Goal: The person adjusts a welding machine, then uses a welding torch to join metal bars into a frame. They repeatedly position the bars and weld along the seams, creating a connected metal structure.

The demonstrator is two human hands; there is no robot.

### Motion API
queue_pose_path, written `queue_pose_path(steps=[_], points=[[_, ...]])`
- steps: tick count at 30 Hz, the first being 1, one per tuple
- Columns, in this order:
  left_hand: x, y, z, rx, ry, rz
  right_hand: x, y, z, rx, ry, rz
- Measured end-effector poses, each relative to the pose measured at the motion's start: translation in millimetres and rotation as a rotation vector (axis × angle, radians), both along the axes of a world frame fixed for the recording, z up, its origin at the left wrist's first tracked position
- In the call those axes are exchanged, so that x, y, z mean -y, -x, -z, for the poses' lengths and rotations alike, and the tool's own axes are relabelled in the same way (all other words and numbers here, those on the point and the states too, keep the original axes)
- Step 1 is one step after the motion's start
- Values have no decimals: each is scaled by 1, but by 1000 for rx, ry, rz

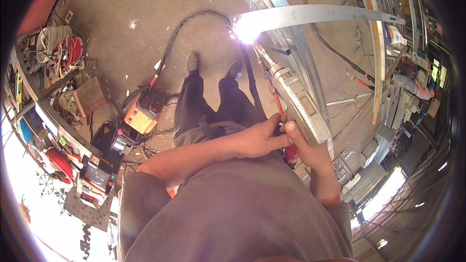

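Observation:
A grey metal welding gun point(300, 98) slants up and away from my body, its thin nozzle ending at a glaring white weld spot point(247, 30) with sparks. My left hand point(266, 137) reaches across from the left, its fingers closed at the gun's underside. My right hand point(309, 149) is wrapped around the gun's grip near its rear end, thumb toward the left hand. The grip itself is mostly hidden by the fingers. At the weld spot, a long flat metal strip point(323, 15) meets a steel beam point(310, 75); the glare hides the joint.
A black cable point(183, 23) loops over the floor past my shoes. An orange-and-black machine point(144, 110) stands at left, near a cluttered metal rack point(38, 99). More steel rails point(377, 68) lie to the right. A person point(416, 86) is at the far right.

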State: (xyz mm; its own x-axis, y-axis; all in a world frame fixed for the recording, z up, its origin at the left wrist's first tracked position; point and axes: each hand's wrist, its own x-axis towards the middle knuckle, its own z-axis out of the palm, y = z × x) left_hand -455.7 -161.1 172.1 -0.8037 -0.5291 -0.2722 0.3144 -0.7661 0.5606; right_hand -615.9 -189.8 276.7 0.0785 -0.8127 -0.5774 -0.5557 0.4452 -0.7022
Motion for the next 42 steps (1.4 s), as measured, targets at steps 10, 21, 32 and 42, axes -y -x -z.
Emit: queue_pose_path(steps=[10,21,32,42], points=[[-5,9,1,66,134,45,-22,13,-4,40,47,48],[7,0,-13,-37,-13,9,1,1,-9,72,39,56],[6,5,-6,-106,-69,-53,19,-9,-19,36,-76,29],[5,7,-5,-158,-81,-59,15,-6,-15,7,-13,9]])
